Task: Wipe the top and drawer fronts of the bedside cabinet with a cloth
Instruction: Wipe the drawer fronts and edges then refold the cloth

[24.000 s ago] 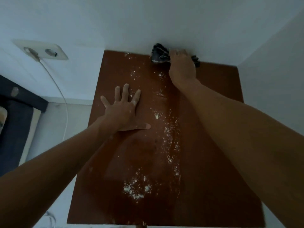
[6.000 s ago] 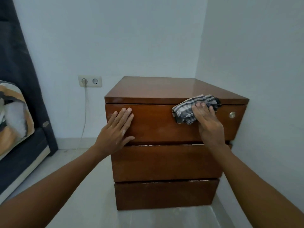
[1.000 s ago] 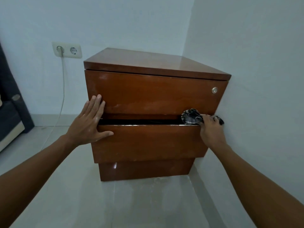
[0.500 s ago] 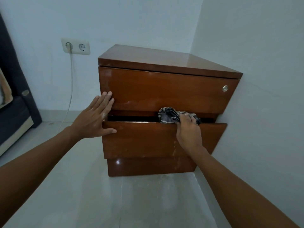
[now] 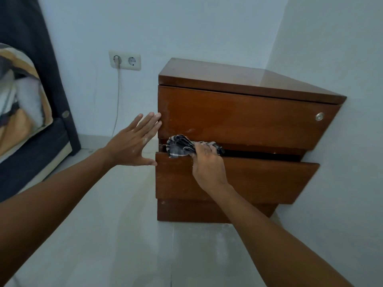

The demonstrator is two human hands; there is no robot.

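Note:
A brown wooden bedside cabinet [image 5: 244, 119] with three drawers stands in the room's corner. Its middle drawer [image 5: 259, 179] is pulled out a little, leaving a dark gap under the top drawer. My right hand [image 5: 207, 162] grips a crumpled checked cloth [image 5: 179, 147] and presses it on the top edge of the middle drawer, near its left end. My left hand [image 5: 134, 143] is flat with fingers spread, its fingertips touching the cabinet's left front edge beside the top drawer.
A wall socket [image 5: 125, 60] with a white cable [image 5: 117, 104] plugged in is left of the cabinet. A dark bed frame [image 5: 37, 141] with bedding [image 5: 20, 94] stands at the far left. Pale tiled floor [image 5: 124, 235] lies before the cabinet; a wall [image 5: 342, 59] adjoins its right side.
My right hand has slid the cloth leftward along the middle drawer's top edge, from the right end to the left end. My left hand moved off the drawer front to the cabinet's left edge.

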